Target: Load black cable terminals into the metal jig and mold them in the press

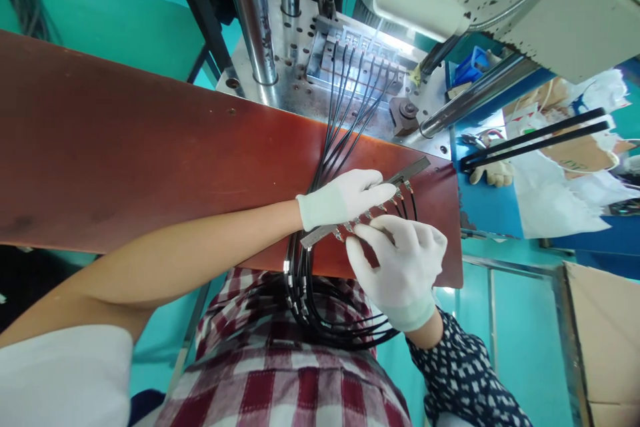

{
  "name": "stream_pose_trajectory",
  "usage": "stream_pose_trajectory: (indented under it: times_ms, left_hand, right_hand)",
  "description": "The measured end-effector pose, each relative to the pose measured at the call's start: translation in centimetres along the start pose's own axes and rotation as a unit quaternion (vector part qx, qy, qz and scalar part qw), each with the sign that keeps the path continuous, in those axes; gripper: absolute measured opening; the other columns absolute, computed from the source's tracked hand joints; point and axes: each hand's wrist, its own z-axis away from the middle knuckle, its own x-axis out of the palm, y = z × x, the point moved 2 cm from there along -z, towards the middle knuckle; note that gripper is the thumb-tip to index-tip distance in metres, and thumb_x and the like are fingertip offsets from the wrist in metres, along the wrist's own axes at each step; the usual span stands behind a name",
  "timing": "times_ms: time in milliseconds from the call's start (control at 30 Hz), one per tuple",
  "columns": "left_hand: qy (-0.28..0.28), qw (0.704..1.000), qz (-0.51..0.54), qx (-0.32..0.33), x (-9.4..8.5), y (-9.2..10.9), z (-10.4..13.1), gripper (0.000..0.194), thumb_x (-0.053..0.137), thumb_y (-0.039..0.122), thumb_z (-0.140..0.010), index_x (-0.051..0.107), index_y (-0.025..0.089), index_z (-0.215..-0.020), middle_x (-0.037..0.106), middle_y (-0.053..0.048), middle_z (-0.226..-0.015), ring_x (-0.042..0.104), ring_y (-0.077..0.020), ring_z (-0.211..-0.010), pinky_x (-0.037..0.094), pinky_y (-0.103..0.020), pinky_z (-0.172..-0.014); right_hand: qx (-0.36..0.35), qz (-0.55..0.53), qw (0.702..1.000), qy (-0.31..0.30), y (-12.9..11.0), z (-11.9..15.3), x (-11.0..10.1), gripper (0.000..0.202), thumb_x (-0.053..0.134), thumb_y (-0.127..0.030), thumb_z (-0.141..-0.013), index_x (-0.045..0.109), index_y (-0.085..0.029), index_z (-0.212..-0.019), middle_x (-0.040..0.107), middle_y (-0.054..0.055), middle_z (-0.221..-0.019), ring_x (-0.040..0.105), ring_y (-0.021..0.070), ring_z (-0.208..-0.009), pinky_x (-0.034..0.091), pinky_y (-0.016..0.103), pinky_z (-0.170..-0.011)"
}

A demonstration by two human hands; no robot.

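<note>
My left hand [350,197], in a white glove, is closed over a long metal bar [415,170] held slantwise above the brown table. Small metal connectors [338,235] line the bar's near edge, with black cables running from them. My right hand [400,260], also gloved, is just below the bar, its thumb and index finger bent together at one of the cable ends. The fingertips partly hide that end. A bundle of black cables [300,287] passes beneath my left wrist and loops over my lap. Several black cables [345,107] stretch up into a metal mould [315,67].
The mould sits on a drilled steel plate [295,97] between thick steel posts [257,20]. A pale machine head [500,0] overhangs at upper right. The brown table [150,153] ends right of my hands. Beyond are a glove [493,173], a blue bin [470,67] and a cardboard box [605,327].
</note>
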Motion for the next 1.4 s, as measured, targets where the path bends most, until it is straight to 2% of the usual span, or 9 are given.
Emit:
stream_pose_trajectory:
  times_ms: [133, 400, 633, 767, 1033, 1167, 1267, 1333, 1400]
  left_hand:
    - [0.001, 1.000, -0.002, -0.014, -0.1, 0.1, 0.1, 0.036, 0.047, 0.044, -0.094, 0.041, 0.019, -0.070, 0.044, 0.005, -0.061, 0.044, -0.0087, -0.055, 0.035, -0.025, -0.050]
    - [0.006, 1.000, 0.024, -0.020, 0.2, -0.2, 0.1, 0.036, 0.049, 0.045, -0.094, 0.038, 0.020, -0.070, 0.040, 0.005, -0.061, 0.040, -0.0083, -0.052, 0.033, -0.025, -0.048]
    - [0.009, 1.000, -0.001, -0.004, 0.1, 0.1, 0.0, 0.036, 0.048, 0.042, -0.094, 0.036, 0.019, -0.068, 0.039, 0.005, -0.062, 0.042, -0.0093, -0.058, 0.034, -0.025, -0.053]
    - [0.024, 1.000, -0.016, 0.003, 0.1, -0.1, 0.0, 0.039, 0.047, 0.043, -0.093, 0.033, 0.020, -0.066, 0.033, 0.005, -0.062, 0.036, -0.0088, -0.056, 0.029, -0.026, -0.051]
    - [0.033, 0.999, -0.036, 0.001, 0.3, 0.0, -0.2, 0.036, 0.046, 0.041, -0.093, 0.034, 0.019, -0.067, 0.032, 0.005, -0.061, 0.033, -0.0093, -0.058, 0.029, -0.027, -0.054]
    - [0.024, 0.998, -0.063, 0.015, 0.2, 0.0, 0.0, 0.038, 0.045, 0.044, -0.094, 0.034, 0.020, -0.067, 0.035, 0.005, -0.062, 0.036, -0.0098, -0.058, 0.029, -0.026, -0.055]
    - [-0.002, 0.996, -0.090, 0.001, 0.3, -0.2, -0.2, 0.037, 0.042, 0.049, -0.095, 0.040, 0.020, -0.072, 0.042, 0.004, -0.064, 0.043, -0.0112, -0.057, 0.032, -0.025, -0.054]
    - [-0.003, 0.990, -0.142, 0.002, 0.5, -0.4, -0.7, 0.039, 0.041, 0.051, -0.095, 0.041, 0.020, -0.071, 0.044, 0.004, -0.063, 0.045, -0.0128, -0.057, 0.032, -0.026, -0.055]
    - [0.001, 0.977, -0.212, 0.017, 0.9, -0.4, -1.3, 0.040, 0.041, 0.051, -0.095, 0.042, 0.020, -0.070, 0.047, 0.002, -0.063, 0.046, -0.0147, -0.057, 0.031, -0.028, -0.056]
  right_hand:
    - [-0.007, 0.003, 1.000, -0.010, -0.4, 0.5, -0.2, 0.008, 0.077, -0.034, -0.078, 0.072, -0.028, -0.081, 0.069, -0.004, -0.084, 0.055, 0.0159, -0.081, 0.036, 0.038, -0.082]
    - [0.000, -0.017, 1.000, -0.002, -1.2, 0.1, 1.1, 0.009, 0.071, -0.020, -0.074, 0.067, -0.023, -0.067, 0.067, -0.003, -0.078, 0.051, 0.0145, -0.074, 0.035, 0.037, -0.076]
    - [0.032, -0.007, 0.999, -0.023, 0.0, 0.0, -0.4, 0.008, 0.076, -0.035, -0.079, 0.074, -0.028, -0.084, 0.070, -0.001, -0.087, 0.057, 0.0187, -0.086, 0.036, 0.040, -0.083]
    - [0.034, 0.001, 0.999, -0.042, 0.3, -0.4, -0.3, 0.005, 0.072, -0.029, -0.081, 0.072, -0.026, -0.077, 0.070, -0.001, -0.087, 0.056, 0.0186, -0.086, 0.035, 0.039, -0.083]
    - [0.015, -0.014, 0.999, -0.030, -0.4, -0.5, 0.6, 0.009, 0.070, -0.022, -0.081, 0.069, -0.024, -0.072, 0.069, -0.003, -0.081, 0.055, 0.0159, -0.078, 0.035, 0.038, -0.080]
    - [0.010, -0.086, 0.994, -0.067, 2.9, -1.9, -0.4, 0.011, 0.066, -0.030, -0.089, 0.072, -0.025, -0.080, 0.071, -0.001, -0.090, 0.059, 0.0168, -0.086, 0.039, 0.035, -0.080]
    - [0.019, -0.018, 0.997, -0.075, 7.6, -3.9, -0.8, 0.021, 0.054, -0.023, -0.096, 0.073, -0.024, -0.106, 0.070, 0.004, -0.111, 0.059, 0.0196, -0.093, 0.041, 0.035, -0.078]
    - [-0.050, 0.028, 0.988, -0.146, 9.9, -5.0, -0.2, 0.031, 0.049, -0.018, -0.097, 0.068, -0.024, -0.120, 0.068, 0.004, -0.120, 0.059, 0.0202, -0.093, 0.040, 0.035, -0.076]
    - [-0.112, 0.042, 0.966, -0.230, 11.2, -5.6, 0.8, 0.033, 0.048, -0.017, -0.096, 0.067, -0.023, -0.122, 0.069, 0.005, -0.119, 0.059, 0.0195, -0.091, 0.040, 0.033, -0.075]
